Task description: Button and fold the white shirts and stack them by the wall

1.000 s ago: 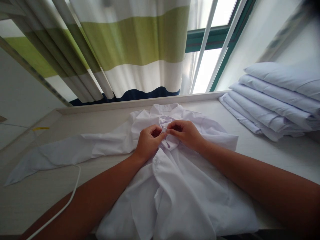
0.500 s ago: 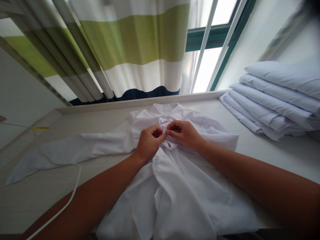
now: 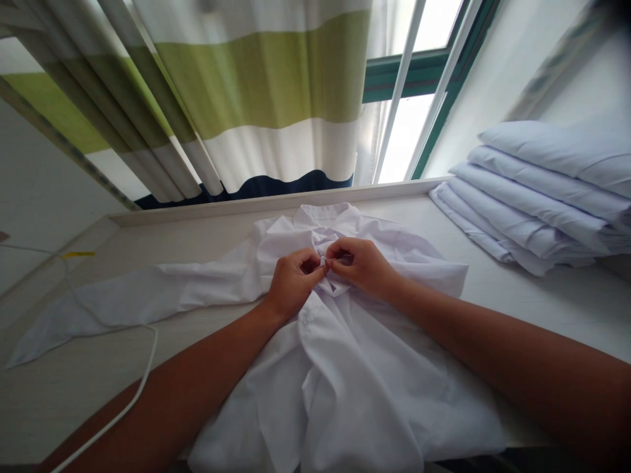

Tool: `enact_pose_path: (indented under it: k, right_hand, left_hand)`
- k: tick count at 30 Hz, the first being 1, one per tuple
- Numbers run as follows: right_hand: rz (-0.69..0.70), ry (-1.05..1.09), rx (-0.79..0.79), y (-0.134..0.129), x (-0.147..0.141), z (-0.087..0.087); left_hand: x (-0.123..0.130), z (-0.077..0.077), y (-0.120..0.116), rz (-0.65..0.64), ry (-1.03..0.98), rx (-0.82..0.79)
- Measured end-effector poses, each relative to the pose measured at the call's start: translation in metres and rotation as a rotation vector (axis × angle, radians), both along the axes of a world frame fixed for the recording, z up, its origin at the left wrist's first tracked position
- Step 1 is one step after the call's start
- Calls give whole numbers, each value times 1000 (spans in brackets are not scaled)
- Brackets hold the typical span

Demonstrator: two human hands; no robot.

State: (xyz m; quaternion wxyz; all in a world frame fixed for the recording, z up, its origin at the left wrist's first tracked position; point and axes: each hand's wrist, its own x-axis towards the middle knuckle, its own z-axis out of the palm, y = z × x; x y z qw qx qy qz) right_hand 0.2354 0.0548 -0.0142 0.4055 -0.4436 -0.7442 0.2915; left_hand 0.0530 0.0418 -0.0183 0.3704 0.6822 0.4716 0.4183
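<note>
A white long-sleeved shirt (image 3: 359, 368) lies front up on the table, its collar at the far side and one sleeve stretched out to the left. My left hand (image 3: 294, 279) pinches the shirt's front edge below the collar. Right beside it, my right hand (image 3: 362, 266) also pinches the front cloth, and the fingertips of both hands meet there. The cloth is bunched up around them. Whether a button sits between the fingers is hidden.
A stack of folded white garments (image 3: 542, 197) stands on the right of the white table (image 3: 207, 240). A white cable (image 3: 148, 368) runs over the left sleeve and my left forearm. Behind the raised back edge hang striped curtains (image 3: 266, 85) beside a barred window (image 3: 414, 112).
Both hands keep their pinch on the shirt front with only tiny finger movement. The whole view has shifted very slightly.
</note>
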Motion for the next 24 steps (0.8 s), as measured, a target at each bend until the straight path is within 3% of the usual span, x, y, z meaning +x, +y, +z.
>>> enact_pose_path:
  k: [9,21,24]
  right_hand:
    - [-1,-138,181,2,0,-4]
    - [9,-57,130,4,3,-3]
    - [5,-26,118,3,4,-4]
  left_hand:
    - [1,0,2,2,-37,-31]
    - [3,0,1,81,-168,-114]
    - [2,-1,1,84,-113,-48]
